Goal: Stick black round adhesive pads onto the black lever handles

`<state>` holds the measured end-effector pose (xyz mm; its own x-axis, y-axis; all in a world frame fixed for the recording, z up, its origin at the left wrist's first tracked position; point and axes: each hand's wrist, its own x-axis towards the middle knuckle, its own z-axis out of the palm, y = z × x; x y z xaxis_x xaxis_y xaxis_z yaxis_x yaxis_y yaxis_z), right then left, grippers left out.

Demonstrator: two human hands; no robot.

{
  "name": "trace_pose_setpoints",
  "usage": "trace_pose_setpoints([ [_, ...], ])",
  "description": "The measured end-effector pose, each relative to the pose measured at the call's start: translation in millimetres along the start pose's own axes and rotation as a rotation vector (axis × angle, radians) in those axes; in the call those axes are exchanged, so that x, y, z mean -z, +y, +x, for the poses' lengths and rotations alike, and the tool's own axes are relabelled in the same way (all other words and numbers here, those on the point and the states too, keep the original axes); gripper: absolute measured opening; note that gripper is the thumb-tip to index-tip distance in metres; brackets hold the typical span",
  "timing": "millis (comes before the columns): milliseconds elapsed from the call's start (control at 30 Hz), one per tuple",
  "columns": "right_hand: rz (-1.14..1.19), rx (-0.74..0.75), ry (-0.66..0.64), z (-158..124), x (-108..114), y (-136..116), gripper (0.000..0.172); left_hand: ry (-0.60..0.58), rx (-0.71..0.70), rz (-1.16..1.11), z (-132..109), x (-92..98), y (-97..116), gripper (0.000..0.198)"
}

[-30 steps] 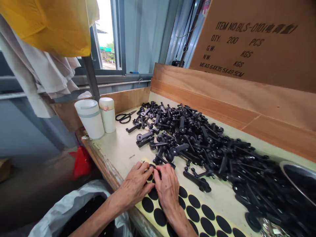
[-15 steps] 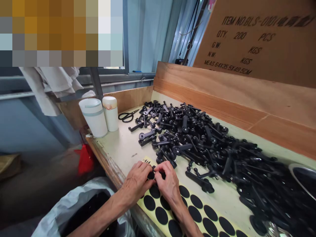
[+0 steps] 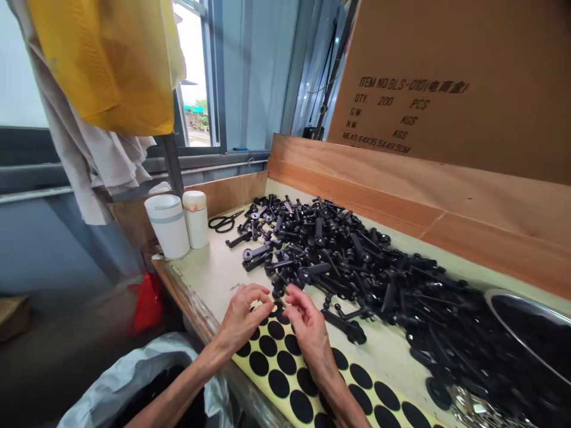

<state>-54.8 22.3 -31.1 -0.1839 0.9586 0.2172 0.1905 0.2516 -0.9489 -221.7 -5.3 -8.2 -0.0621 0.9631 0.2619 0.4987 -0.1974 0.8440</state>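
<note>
Evidently, many round black discs (image 3: pixel 279 383) remain unused. My right hand (image 3: pixel 310 328) gapes, empty; my left hand (image 3: pixel 243 316) half-pinches, contents unclear.

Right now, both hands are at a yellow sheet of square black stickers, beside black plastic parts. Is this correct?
Wrong shape: the head view shows round black stickers. The left hand and right hand are at the yellow sheet, beside black plastic parts.

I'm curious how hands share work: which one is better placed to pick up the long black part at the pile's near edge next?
Probably the right hand: the long black part lies close to its outer side. The left hand is farther away, with the right hand in between.
</note>
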Motion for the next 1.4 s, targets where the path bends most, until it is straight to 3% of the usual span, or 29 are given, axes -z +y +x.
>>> trace_pose_setpoints([
  [100,0.008,-0.056,0.058,-8.5,25.3,-4.0,0.035,-0.052,0.116,-0.145,2.9,-9.2,18.1,0.020],
  [167,-0.022,-0.069,0.066,-16.7,43.6,-6.3,0.028,-0.123,0.146,-0.220,2.6,-20.1,28.0,0.022],
  [333,-0.117,-0.071,0.101,-46.1,81.4,-10.2,0.022,-0.342,0.047,-0.270,0.4,-56.7,42.8,0.021],
  [433,-0.252,0.002,0.172,-66.4,101.8,-6.6,0.019,-0.446,-0.064,-0.248,0.6,-80.3,51.0,0.027],
  [500,-0.328,0.084,0.280,-76.3,117.2,-0.2,0.017,-0.440,-0.150,-0.125,3.6,-96.9,56.3,0.024],
  [567,-0.330,0.122,0.463,-80.7,133.5,8.8,0.016,-0.369,-0.231,0.159,10.9,-113.5,58.6,0.020],
  [633,-0.259,0.070,0.645,-80.1,147.8,18.6,0.014,-0.327,-0.297,0.435,21.6,-127.6,56.4,0.028],
  [700,-0.153,-0.046,0.704,-77.1,156.7,26.9,0.017,-0.369,-0.340,0.549,32.2,-136.5,51.9,0.023],
  [800,-0.071,-0.165,0.571,-73.8,158.5,31.8,0.034,-0.461,-0.401,0.516,41.1,-138.2,50.4,0.017],
  [867,-0.121,-0.151,0.416,-73.4,154.8,30.0,0.057,-0.501,-0.434,0.432,42.4,-133.9,56.6,0.014],
  [933,-0.162,-0.115,0.273,-73.8,150.9,26.4,0.070,-0.527,-0.435,0.288,42.4,-128.9,67.3,0.014],
  [1033,-0.106,-0.140,0.237,-74.5,148.0,22.8,0.073,-0.499,-0.371,0.069,42.6,-127.9,83.5,0.016],
  [1167,0.103,-0.182,0.407,-73.5,150.7,23.9,0.074,-0.377,-0.160,-0.223,40.3,-143.1,91.9,0.009],
  [1267,0.247,-0.189,0.528,-70.9,153.7,24.9,0.079,-0.332,0.078,-0.509,33.1,-157.1,91.2,0.044],
  [1333,0.331,-0.203,0.574,-68.9,152.8,23.8,0.083,-0.408,0.205,-0.652,26.2,-163.8,90.4,0.051],
  [1400,0.386,-0.201,0.581,-67.3,149.0,21.7,0.081,-0.530,0.285,-0.767,20.2,-168.3,89.5,0.046],
])
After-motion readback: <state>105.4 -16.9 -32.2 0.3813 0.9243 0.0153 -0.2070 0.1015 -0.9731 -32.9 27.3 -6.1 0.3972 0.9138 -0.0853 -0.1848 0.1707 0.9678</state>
